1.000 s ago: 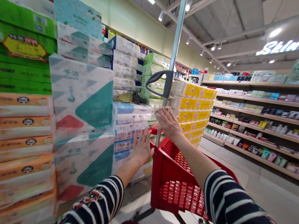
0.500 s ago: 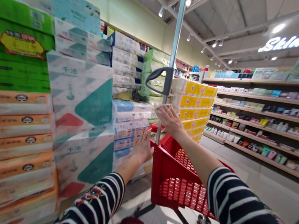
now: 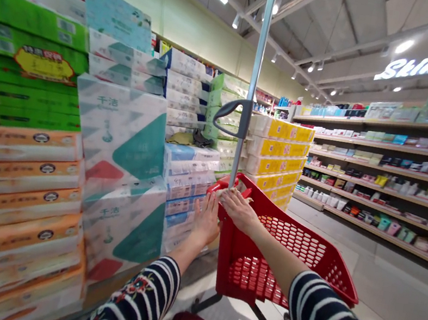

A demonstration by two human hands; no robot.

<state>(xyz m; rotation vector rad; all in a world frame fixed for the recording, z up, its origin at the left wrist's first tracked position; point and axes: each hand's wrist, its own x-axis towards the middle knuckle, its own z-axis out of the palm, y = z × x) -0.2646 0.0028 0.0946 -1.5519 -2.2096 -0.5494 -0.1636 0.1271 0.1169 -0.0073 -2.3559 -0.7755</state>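
Observation:
A red shopping cart (image 3: 265, 246) stands in front of me, with a metal pole (image 3: 262, 41) rising from its near corner and a grey handle (image 3: 233, 117) on the pole. My right hand (image 3: 241, 211) lies flat over a pale crumpled cloth (image 3: 235, 192) at the cart's top edge, by the base of the pole. Just left of it, my left hand (image 3: 206, 220) is held up with its fingers extended near the red handle end, holding nothing. Whether its fingertips touch the cart is unclear.
Stacked tissue packs (image 3: 127, 134) rise close on the left. Yellow and white packs (image 3: 277, 149) stand beyond the cart. Long shelves of small products (image 3: 391, 186) line the right, across a tiled floor (image 3: 388, 273).
My right hand and the cloth have moved down from the pole below the grey handle to the cart's top edge. The cart now shows more of its basket.

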